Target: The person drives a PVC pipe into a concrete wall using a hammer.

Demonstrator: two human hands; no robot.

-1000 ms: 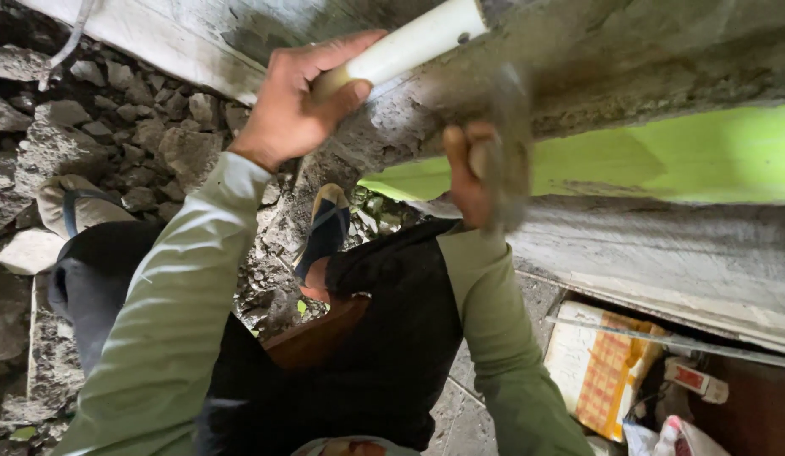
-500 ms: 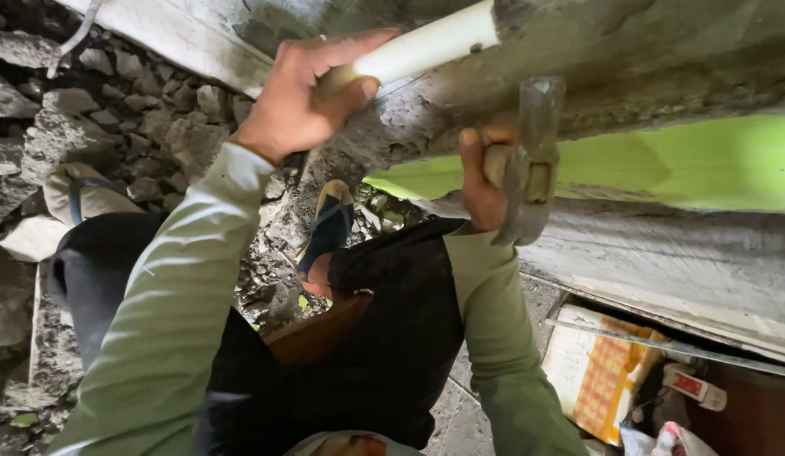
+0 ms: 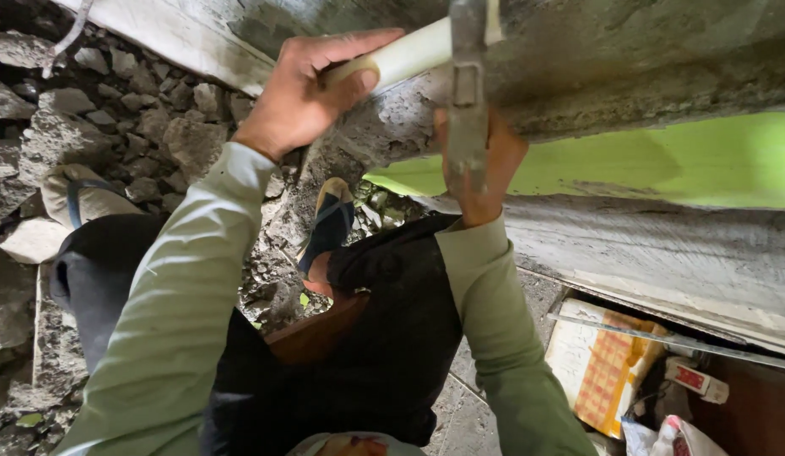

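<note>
My left hand (image 3: 304,93) grips a white plastic pipe (image 3: 409,52) that runs into a broken gap in the rough concrete wall (image 3: 629,67). My right hand (image 3: 485,169) is closed around the handle of a metal hammer (image 3: 467,76). The hammer stands upright, its head at the top edge of the view, right beside the pipe. Both arms wear pale green sleeves. A bright green painted band (image 3: 663,160) runs along the wall to the right of the hammer.
Rubble and loose stones (image 3: 114,118) cover the ground at left. My feet in blue sandals (image 3: 329,224) stand among them. At lower right lie a yellow-orange checked package (image 3: 603,363), a thin metal strip (image 3: 663,338) and small bottles (image 3: 696,380).
My right hand has swung the hammer from low at the right, up and leftward, so it now stands upright against the wall by the pipe. The left hand stays on the pipe.
</note>
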